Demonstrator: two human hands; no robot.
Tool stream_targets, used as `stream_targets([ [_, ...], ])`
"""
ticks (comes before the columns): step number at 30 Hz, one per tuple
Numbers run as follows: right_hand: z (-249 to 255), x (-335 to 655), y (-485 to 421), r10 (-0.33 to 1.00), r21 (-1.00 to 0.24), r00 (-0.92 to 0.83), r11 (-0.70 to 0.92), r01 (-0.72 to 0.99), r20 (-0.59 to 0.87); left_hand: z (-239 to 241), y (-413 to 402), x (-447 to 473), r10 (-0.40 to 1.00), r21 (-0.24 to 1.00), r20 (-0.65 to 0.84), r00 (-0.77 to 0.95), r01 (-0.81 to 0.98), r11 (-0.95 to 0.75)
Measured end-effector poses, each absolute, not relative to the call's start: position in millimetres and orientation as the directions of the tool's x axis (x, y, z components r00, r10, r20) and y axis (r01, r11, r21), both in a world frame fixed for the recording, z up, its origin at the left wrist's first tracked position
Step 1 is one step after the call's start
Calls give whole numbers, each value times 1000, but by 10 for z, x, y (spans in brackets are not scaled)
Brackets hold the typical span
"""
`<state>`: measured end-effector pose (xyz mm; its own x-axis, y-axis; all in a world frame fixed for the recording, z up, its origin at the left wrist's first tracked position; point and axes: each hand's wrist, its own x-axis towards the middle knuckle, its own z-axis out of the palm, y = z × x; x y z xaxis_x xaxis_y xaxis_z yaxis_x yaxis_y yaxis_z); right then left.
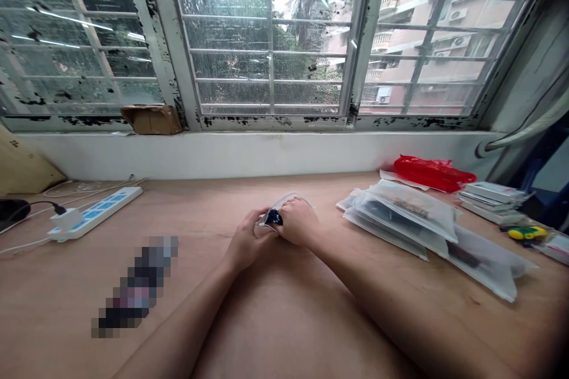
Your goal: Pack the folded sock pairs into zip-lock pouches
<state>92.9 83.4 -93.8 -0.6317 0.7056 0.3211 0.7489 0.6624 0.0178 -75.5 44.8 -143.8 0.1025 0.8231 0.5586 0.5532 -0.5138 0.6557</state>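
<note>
- Your left hand [246,241] and right hand [299,222] are together over the middle of the desk, both closed on a small clear plastic pouch [281,211]. Something dark blue shows inside it, but you cannot tell what.
- The pouch is pinched between your palms and fingers, held just above the plywood desk [57,290]. Its upper edge sticks out past your right hand. Your hands are on the pouch at this step, but you cannot tell whether they are opening or closing it.
- On your right, a pile of frosted zip bags [400,219] lies near your right forearm. Its edges overlap, and one bag reaches toward the near right. Beyond it are a red plastic bag [429,173] and a stack of flat boxes [493,201].
- On your left are a white power strip [95,213] with a plug in it and a pixelated object [136,284] that you cannot make out.
- Bare plywood shows between your hands and the white wall under the window, and between your hands and the power strip. That is your widest room to move.
</note>
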Motion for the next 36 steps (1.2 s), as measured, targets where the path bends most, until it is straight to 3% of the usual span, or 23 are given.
stream_targets([
  [6,-1068,1007,948,556,-142,-829,827,544,59,-1506,496,-849,775,535,544,322,578,-616],
  [8,-1124,1036,993,537,-174,-843,835,523,44,-1507,499,-871,759,498,543,359,590,-636],
  [13,-1172,1019,1004,584,-60,-779,807,587,228,-1447,498,-956,757,464,597,265,655,-596],
  [18,-1126,991,947,736,30,-629,643,765,249,-1433,524,-1032,710,443,688,150,689,-574],
  [25,-1157,939,906,707,49,-648,664,746,285,-1479,505,-964,725,519,669,162,597,-612],
  [30,-1126,1045,967,589,-74,-724,791,607,358,-1452,517,-965,707,532,703,73,607,-591],
  [33,-1103,1124,994,543,-183,-671,827,532,505,-1448,533,-957,715,600,699,6,538,-592],
  [36,-1077,1149,997,517,-218,-661,848,483,545,-1458,533,-938,734,672,678,-48,447,-591],
])
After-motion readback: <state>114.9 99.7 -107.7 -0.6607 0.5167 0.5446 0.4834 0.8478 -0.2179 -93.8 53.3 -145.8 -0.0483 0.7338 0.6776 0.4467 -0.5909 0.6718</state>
